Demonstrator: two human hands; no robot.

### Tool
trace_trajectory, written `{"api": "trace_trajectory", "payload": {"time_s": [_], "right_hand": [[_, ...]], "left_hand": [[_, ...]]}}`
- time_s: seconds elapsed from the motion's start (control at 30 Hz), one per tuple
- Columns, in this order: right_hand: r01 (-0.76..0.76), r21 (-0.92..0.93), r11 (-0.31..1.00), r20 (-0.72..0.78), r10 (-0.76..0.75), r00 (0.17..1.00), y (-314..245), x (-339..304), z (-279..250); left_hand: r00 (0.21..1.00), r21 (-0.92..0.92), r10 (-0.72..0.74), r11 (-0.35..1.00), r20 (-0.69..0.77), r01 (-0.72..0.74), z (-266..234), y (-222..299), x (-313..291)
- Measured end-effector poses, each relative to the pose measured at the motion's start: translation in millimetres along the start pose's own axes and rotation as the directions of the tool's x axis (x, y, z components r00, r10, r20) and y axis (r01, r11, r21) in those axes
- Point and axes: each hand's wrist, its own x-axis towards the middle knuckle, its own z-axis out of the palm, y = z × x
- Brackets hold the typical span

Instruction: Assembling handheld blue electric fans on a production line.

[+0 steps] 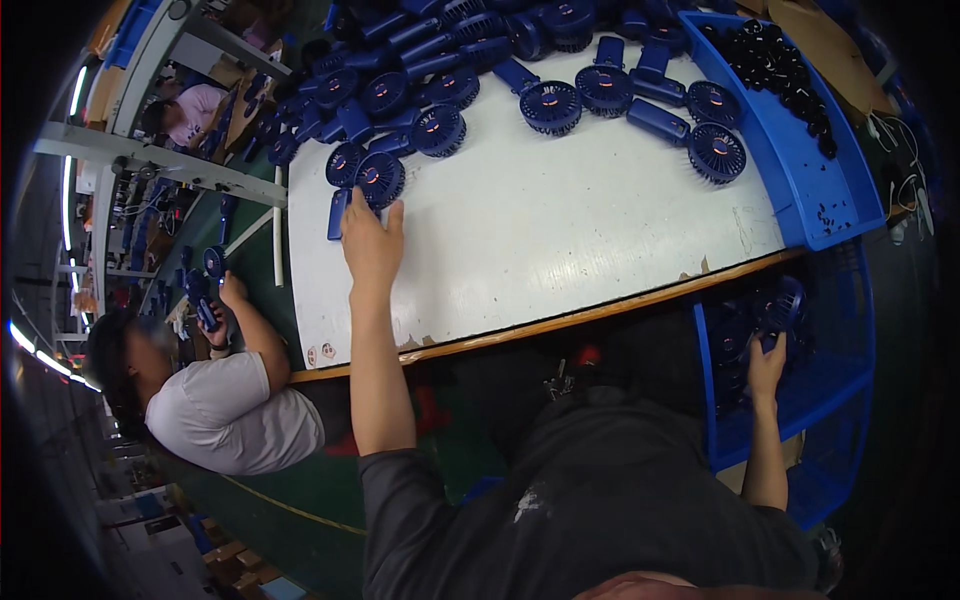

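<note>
On the white table, my left hand [372,242] reaches to a dark blue handheld fan [380,180]. Its fingertips are at the fan's lower edge, with the thumb standing apart. A second fan [345,163] lies right beside that one, and a blue handle [338,215] sticks out next to my fingers. Low on the right, my right hand [767,368] grips another handheld fan [784,305], its round head pointing away from me. That fan is inside the opening of a blue crate [708,390], where more dark fans show dimly below.
A heap of blue fans [430,70] covers the table's far left, and several more lie at its far right. A blue bin [815,195] with small black parts stands on the right edge. At left, a co-worker in a white shirt [235,415] holds fans beside a metal frame [160,165].
</note>
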Motion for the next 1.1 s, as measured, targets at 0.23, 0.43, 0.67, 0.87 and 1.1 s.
{"api": "trace_trajectory", "payload": {"time_s": [0.23,0.43,0.67,0.87,1.1], "right_hand": [[-0.158,-0.519,0.840,0.025,0.199,0.980,132.8,2.3,-11.9],[-0.051,-0.428,0.902,0.097,0.102,0.990,29.0,12.1,-13.2],[-0.328,0.538,0.777,0.727,-0.230,0.647,-215.1,-55.8,68.7],[0.617,0.407,0.674,0.491,-0.731,0.475,-251.7,-33.6,89.2],[0.658,-0.144,0.739,0.931,-0.124,0.344,-322.7,122.6,-21.2]], "left_hand": [[0.981,-0.015,-0.147,0.989,0.128,0.150,0.6,-23.6,18.3],[0.907,-0.823,-0.186,0.381,0.378,0.421,-14.4,45.2,-59.6],[0.927,-0.859,-0.076,-0.411,0.368,0.307,0.6,200.1,-168.9],[0.590,-0.316,0.436,-0.551,0.679,0.772,-9.8,205.2,-131.4],[0.643,-0.476,0.525,-0.432,0.558,0.766,-17.7,214.0,-150.9]]}}
